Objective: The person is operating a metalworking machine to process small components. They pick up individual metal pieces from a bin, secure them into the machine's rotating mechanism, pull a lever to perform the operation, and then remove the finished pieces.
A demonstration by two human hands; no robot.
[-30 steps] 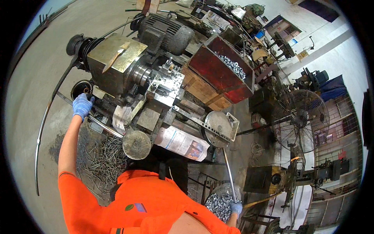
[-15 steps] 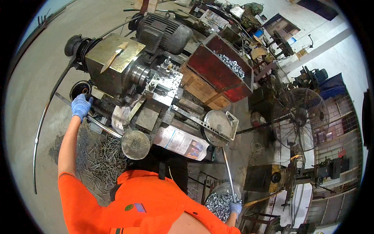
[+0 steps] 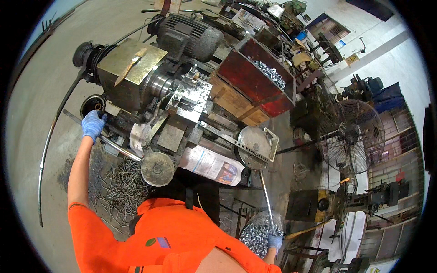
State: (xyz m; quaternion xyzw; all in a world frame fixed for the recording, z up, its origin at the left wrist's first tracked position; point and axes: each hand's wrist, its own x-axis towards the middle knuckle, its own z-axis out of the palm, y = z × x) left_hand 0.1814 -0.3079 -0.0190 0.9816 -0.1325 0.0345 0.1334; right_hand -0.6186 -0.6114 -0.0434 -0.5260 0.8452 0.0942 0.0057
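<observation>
My left hand (image 3: pixel 94 124), in a blue glove, is closed around a long metal lever (image 3: pixel 120 148) beside a dark round cup (image 3: pixel 92 105). That lever runs to a round metal disc (image 3: pixel 157 169) at the machine's front. At lower right my right hand (image 3: pixel 274 241), also gloved, grips the low end of a second shiny lever (image 3: pixel 267 195), which hangs from a larger disc (image 3: pixel 253 144). Between the levers stands the lathe-like machine, with its chuck (image 3: pixel 160 85) and bright metal slide block (image 3: pixel 190 97). Under both gloves, the fingertips are partly hidden.
A basket of small metal parts (image 3: pixel 255 237) sits beside my right hand. Thin metal scraps (image 3: pixel 120 191) litter the floor at left. Behind the slide stands a red bin (image 3: pixel 248 79) holding shiny parts. A brush (image 3: pixel 129 68) lies on the headstock; a large fan (image 3: pixel 350 134) stands at right.
The view has shifted very slightly. Both hands keep their places on the levers, and nothing else has visibly moved.
</observation>
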